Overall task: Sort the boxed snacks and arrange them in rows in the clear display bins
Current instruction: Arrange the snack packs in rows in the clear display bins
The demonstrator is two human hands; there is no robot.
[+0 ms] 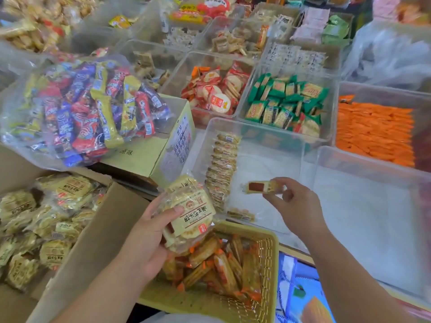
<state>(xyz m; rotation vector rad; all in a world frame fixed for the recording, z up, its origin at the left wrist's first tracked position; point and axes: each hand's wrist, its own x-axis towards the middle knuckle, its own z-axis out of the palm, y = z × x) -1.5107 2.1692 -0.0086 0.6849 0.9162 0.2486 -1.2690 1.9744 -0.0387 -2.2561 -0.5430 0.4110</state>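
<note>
Over the clear bin (pixel 268 159), our right hand (pixel 300 202) pinches one packet (pixel 261 187), lying crosswise just right of the row (pixel 224 169); our left hand (pixel 149 236) grips a stack (pixel 193 213) nearer us.

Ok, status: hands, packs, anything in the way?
Left hand grips pack stack. Right hand pinches single pack over clear bin. Row along left wall; loose pack at its near end.

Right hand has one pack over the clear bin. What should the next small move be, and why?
Probably lower the pack pinched by the right hand into the bin, on edge beside the near end of the row along its left wall. That row nearly fills that side, bare floor lies beside it, and the left hand holds a stack.
</note>
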